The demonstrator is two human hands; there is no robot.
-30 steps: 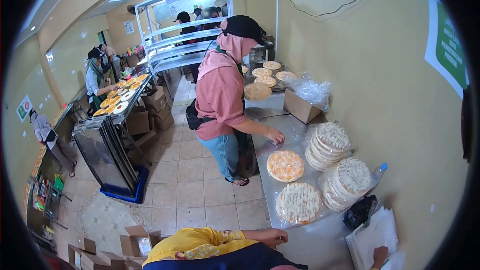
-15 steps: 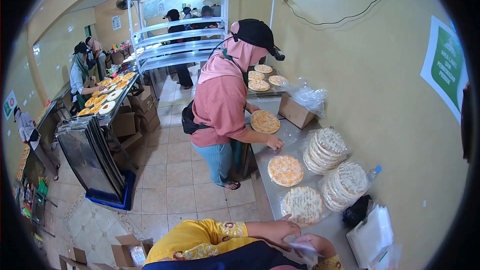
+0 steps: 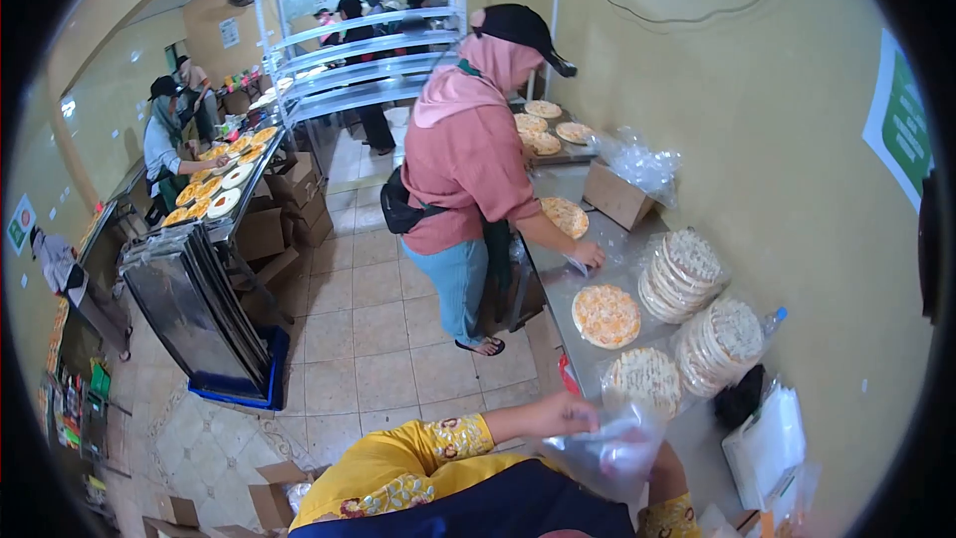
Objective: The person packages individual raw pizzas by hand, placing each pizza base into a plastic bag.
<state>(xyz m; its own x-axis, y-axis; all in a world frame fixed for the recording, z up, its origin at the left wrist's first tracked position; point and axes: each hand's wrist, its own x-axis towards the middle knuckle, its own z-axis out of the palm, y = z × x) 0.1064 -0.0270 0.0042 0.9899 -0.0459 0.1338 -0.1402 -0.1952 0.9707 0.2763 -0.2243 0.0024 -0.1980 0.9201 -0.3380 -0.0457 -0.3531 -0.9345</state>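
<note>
My left hand pinches the edge of a clear plastic bag at the bottom centre. My right hand is at the bag's right side, partly seen through the plastic, its fingers around the bag. Just beyond the bag lies a flat round pizza in clear wrapping on the metal table. Farther up is a pizza with orange and white topping. Two stacks of wrapped pizzas, a nearer one and a farther one, stand to the right.
A co-worker in a pink top stands at the table, one hand near another pizza. A cardboard box and white plastic sleeves are on the table. Dark trays stand in a blue crate on the floor.
My hands have moved apart, and the plastic bag is now spread out between them. The co-worker's hand has moved, now with a bit of plastic. The view has shifted slightly.
</note>
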